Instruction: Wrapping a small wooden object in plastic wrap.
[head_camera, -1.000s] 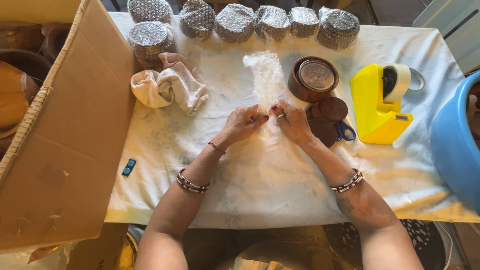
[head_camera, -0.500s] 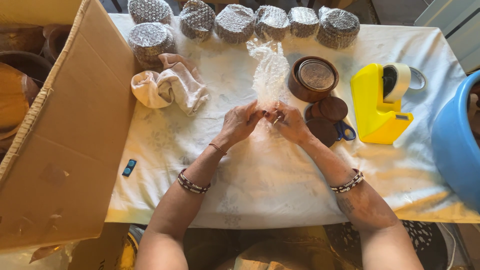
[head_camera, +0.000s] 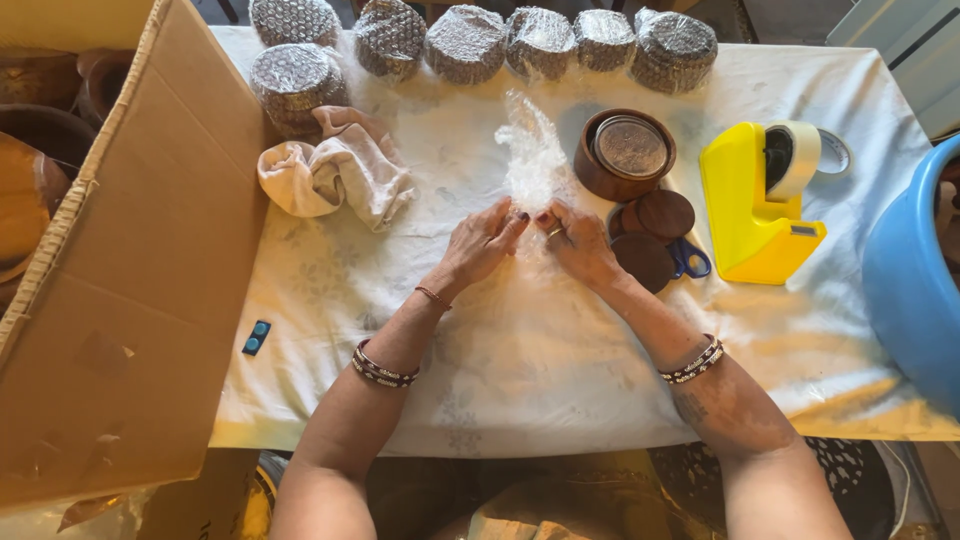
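A strip of clear bubble wrap (head_camera: 533, 150) lies on the white tablecloth (head_camera: 540, 350), running away from me. My left hand (head_camera: 483, 243) and my right hand (head_camera: 578, 240) meet at its near end, fingertips pinching and pressing the wrap. Just right of the wrap stands a round brown wooden bowl (head_camera: 622, 155) with a metal-patterned disc inside. Two small round wooden lids (head_camera: 660, 230) lie beside my right hand, over blue-handled scissors (head_camera: 693, 262).
Several bubble-wrapped round bundles (head_camera: 470, 42) line the far edge. A crumpled cloth (head_camera: 335, 172) lies at the left. A yellow tape dispenser (head_camera: 757, 195) sits at the right, a blue tub (head_camera: 915, 290) beyond it. An open cardboard box (head_camera: 120, 260) stands left. A small blue item (head_camera: 256, 337) lies nearby.
The far end of the bubble wrap rose off the table half a second ago and has now dropped lower again. My hands stayed at its near end, fingers shifting slightly.
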